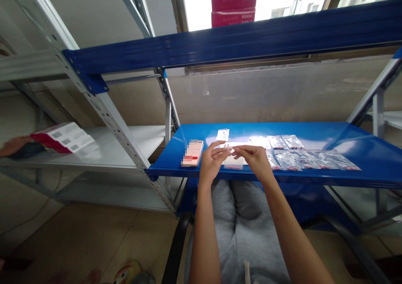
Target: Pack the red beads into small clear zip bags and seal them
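The fingers of the left hand (212, 161) and right hand (255, 157) pinch a white piece (232, 151), too small to identify, above the blue shelf (202, 130). It looks light, perhaps soft; a gentle fingertip hold at its ends should suit.

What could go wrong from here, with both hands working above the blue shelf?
The small white item sits between the fingertips of the left hand and right hand, so it might slip and drop.
The phone lies near the front edge of the blue shelf; a sideways move of the left hand could knock it off.
The transparent bags lie close beside the right hand, which might push them out of place.
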`<action>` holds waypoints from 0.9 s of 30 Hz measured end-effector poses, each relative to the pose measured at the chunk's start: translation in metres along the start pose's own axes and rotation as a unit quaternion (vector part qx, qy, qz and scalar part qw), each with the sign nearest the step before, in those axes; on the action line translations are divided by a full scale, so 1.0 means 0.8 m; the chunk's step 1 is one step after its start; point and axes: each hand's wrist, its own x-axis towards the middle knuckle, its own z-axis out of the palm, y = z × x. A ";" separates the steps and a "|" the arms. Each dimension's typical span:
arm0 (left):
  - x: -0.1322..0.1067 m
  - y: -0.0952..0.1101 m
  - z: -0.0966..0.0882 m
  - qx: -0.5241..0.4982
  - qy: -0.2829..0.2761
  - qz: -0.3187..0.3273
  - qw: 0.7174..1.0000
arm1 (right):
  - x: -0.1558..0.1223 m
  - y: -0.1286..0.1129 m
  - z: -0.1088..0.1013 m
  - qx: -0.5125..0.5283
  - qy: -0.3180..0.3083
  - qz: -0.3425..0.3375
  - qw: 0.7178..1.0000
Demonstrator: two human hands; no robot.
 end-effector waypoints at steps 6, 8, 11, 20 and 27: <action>0.004 -0.012 0.001 0.018 -0.024 -0.011 0.999 | 0.003 -0.002 -0.004 0.030 0.013 0.023 0.999; 0.005 -0.013 0.003 0.013 -0.013 -0.011 1.000 | 0.004 0.000 -0.007 0.037 0.006 0.026 0.999; 0.007 -0.012 0.010 -0.009 0.014 -0.016 1.000 | 0.003 0.006 -0.016 0.025 -0.005 0.038 0.999; 0.009 -0.039 0.082 -0.036 -0.008 -0.050 0.998 | 0.030 0.015 -0.105 -0.089 -0.059 0.051 0.993; 0.068 -0.068 0.206 -0.056 -0.021 -0.063 0.996 | 0.072 0.035 -0.235 -0.157 -0.020 0.083 0.984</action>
